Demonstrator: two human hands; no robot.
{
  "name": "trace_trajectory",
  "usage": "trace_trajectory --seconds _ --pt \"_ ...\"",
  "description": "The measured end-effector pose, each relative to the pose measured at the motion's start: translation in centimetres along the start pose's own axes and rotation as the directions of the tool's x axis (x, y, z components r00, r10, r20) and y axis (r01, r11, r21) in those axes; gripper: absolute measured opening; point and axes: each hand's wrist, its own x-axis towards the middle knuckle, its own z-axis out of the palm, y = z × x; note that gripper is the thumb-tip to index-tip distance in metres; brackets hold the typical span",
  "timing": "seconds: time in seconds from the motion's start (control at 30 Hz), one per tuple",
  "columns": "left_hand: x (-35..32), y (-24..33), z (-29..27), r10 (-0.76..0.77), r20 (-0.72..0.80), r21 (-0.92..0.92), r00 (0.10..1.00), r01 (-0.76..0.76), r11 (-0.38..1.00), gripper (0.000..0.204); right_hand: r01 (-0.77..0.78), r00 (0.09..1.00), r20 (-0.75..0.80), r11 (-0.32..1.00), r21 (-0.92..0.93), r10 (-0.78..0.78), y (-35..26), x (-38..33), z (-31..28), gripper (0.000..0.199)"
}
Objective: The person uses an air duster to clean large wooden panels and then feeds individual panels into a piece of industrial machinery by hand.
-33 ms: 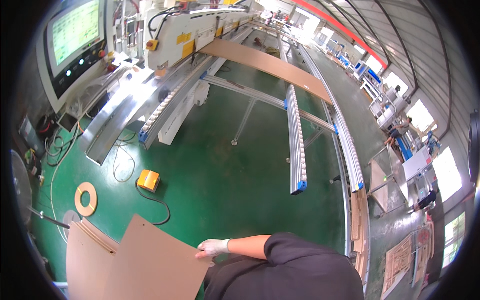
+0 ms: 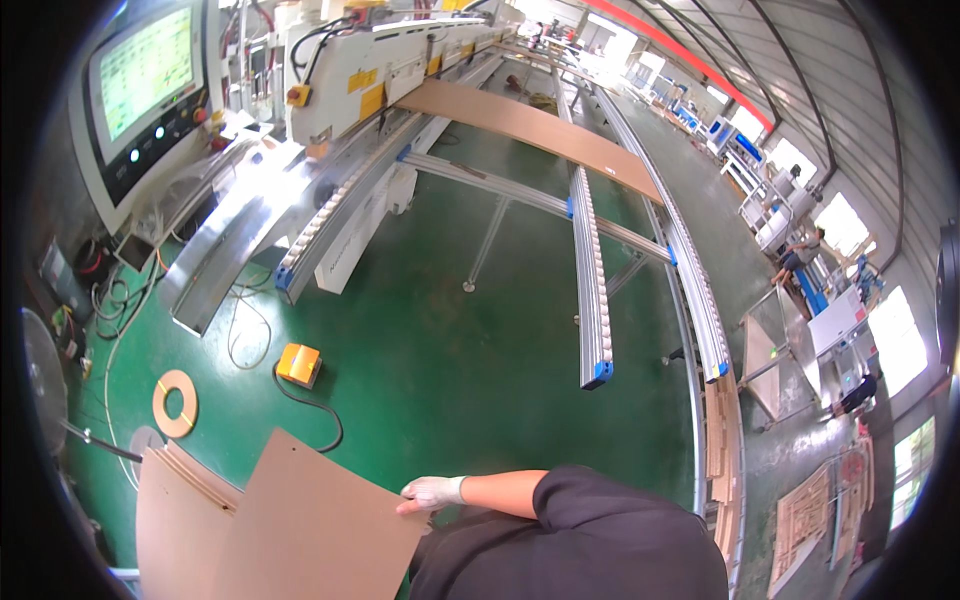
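Observation:
My right hand (image 2: 432, 493), in a pale glove, is closed on the right edge of a flat brown board (image 2: 315, 525), near its upper right corner. The board tilts in front of me, and a small dark hole shows near its top corner. Behind and to the left of it are more brown boards (image 2: 180, 515), stacked together, partly covered by the held one. My left hand is not in view. A dark sleeve covers my upper right arm.
A roll of brown edge banding (image 2: 162, 405) and a yellow foot pedal (image 2: 299, 365) with a black cable lie on the green floor (image 2: 450, 380). Ahead stand a long white machine (image 2: 400, 75), its control screen (image 2: 147, 70) and roller rails (image 2: 592, 290) bearing a long brown panel (image 2: 530, 130).
The held board and my right hand sit very slightly farther right in the picture, along with a small shift of the whole view. The grip looks the same.

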Motion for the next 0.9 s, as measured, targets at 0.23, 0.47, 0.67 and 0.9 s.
trace_trajectory --seconds 0.23,0.47,0.67,0.9 --pt "-4.6 -5.0 2.5 0.078 0.097 0.055 0.992 -0.083 0.995 0.068 -0.139 0.99 0.044 0.969 0.204 0.133 4.3 -8.3 -5.6 0.064" --pt "-8.3 -14.0 -0.8 0.123 0.128 0.03 0.984 -0.128 0.991 0.066 -0.051 0.997 -0.05 0.978 0.204 0.062 12.4 -15.8 -7.0 0.061" --pt "-11.6 -21.4 -3.6 0.211 0.543 -0.466 0.813 0.083 0.881 0.061 -0.314 0.947 0.173 0.894 0.319 0.271 15.6 -21.1 -6.3 0.058" --pt "-11.4 -22.1 -1.9 -0.073 0.043 -0.656 0.996 0.083 0.75 0.063 0.069 0.914 -0.366 0.822 0.565 0.174 20.3 -19.4 -5.1 0.034"
